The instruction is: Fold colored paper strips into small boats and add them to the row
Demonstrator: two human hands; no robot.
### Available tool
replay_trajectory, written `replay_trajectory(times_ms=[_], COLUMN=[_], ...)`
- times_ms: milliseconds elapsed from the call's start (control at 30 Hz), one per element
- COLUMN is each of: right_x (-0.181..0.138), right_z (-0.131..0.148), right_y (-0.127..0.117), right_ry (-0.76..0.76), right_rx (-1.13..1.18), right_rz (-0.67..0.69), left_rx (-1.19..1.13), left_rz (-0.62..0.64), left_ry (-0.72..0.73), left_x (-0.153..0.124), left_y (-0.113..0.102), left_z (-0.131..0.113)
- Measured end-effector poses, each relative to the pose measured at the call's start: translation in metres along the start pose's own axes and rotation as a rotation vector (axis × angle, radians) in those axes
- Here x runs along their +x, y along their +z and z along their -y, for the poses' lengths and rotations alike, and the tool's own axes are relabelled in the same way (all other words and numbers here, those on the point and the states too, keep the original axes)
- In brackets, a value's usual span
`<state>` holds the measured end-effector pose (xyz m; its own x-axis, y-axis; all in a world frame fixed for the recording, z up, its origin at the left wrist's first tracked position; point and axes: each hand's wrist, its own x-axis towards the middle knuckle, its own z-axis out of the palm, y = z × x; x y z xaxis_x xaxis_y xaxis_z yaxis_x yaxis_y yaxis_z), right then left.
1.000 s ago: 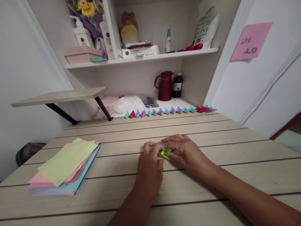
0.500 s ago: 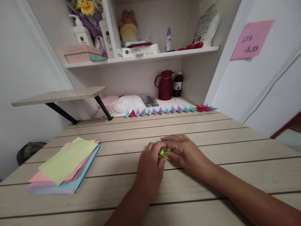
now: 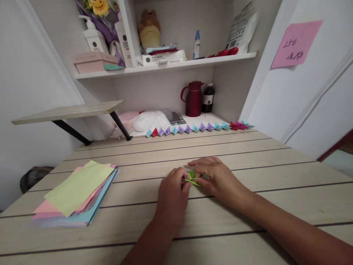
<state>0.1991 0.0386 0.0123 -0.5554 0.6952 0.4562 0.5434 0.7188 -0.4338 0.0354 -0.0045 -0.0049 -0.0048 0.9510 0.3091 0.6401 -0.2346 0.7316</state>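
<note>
Between both hands, just above the wooden tabletop (image 3: 220, 217), is a small piece of folded bright green paper (image 3: 192, 177). My left hand (image 3: 174, 187) pinches its left side between thumb and fingers. From the right, my right hand (image 3: 213, 176) grips the other side, fingers curled over it. Part of the paper is hidden behind the fingertips. Along the table's back edge runs a row of small folded paper boats (image 3: 188, 129) in light blue, purple, red and pink.
A stack of coloured paper sheets (image 3: 78, 189), yellow on top, lies at the left. Behind it stands a raised wooden shelf (image 3: 68, 110) on black legs. At the back are a dark red jug (image 3: 193, 99), a dark bottle (image 3: 208, 98) and a white plastic bag (image 3: 151, 121).
My left hand has shifted slightly left, and more of the green paper shows, spread wider between the fingers. My right hand has stayed nearly in place.
</note>
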Motion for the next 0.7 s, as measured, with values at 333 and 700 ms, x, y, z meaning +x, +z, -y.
replay_trajectory(times_ms=[333, 700], right_x=[0.001, 0.002], right_z=[0.005, -0.007], right_y=[-0.002, 0.002], right_ry=[0.224, 0.360], right_rx=[0.307, 0.520], right_rz=[0.006, 0.128], left_rx=[-0.027, -0.275], left_rz=[-0.090, -0.081], left_ry=[0.046, -0.044], left_x=[0.001, 0.001], left_y=[-0.002, -0.003], left_z=[-0.009, -0.012])
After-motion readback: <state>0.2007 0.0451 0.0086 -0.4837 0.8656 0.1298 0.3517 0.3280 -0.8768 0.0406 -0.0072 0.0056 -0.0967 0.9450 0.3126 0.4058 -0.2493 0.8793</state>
